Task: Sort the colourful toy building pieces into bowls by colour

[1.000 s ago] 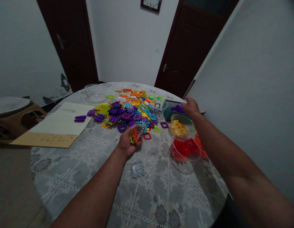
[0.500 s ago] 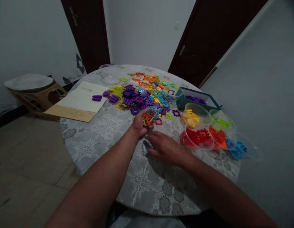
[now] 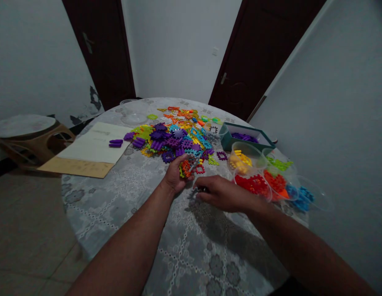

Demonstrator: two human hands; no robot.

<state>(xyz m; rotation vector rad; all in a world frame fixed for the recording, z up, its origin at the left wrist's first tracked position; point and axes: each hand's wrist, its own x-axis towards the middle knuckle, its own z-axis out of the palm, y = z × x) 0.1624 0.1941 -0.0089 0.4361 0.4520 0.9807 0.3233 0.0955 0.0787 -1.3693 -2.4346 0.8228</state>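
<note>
My left hand [image 3: 175, 176] is wrapped around a small cluster of plastic interlocking building pieces [image 3: 186, 167]. Orange, green and grey pieces show in it, with a clear or grey edge at the right. To its right, just above the tablecloth, my right hand [image 3: 215, 191] has its fingers curled and thumb pinched in. A small grey toothed building piece [image 3: 203, 189] seems to be between its fingertips, mostly hidden. Beyond both hands lies a mixed heap of purple, blue, green and orange pieces [image 3: 178, 142]. A red square piece [image 3: 200, 169] lies beside the cluster.
Clear tubs hold yellow pieces [image 3: 240, 161], red pieces [image 3: 252, 183], orange pieces [image 3: 274, 181] and blue pieces [image 3: 302, 199] at the right. Behind them stands a green box [image 3: 228, 144] with purple rods. Paper [image 3: 96, 142] and cardboard [image 3: 75, 166] lie left. A stool [image 3: 24, 125] stands beyond.
The view has shifted, so the table sits lower and further left. The grey piece under my right hand has left the tablecloth, and those fingers have closed. My left hand keeps its cluster.
</note>
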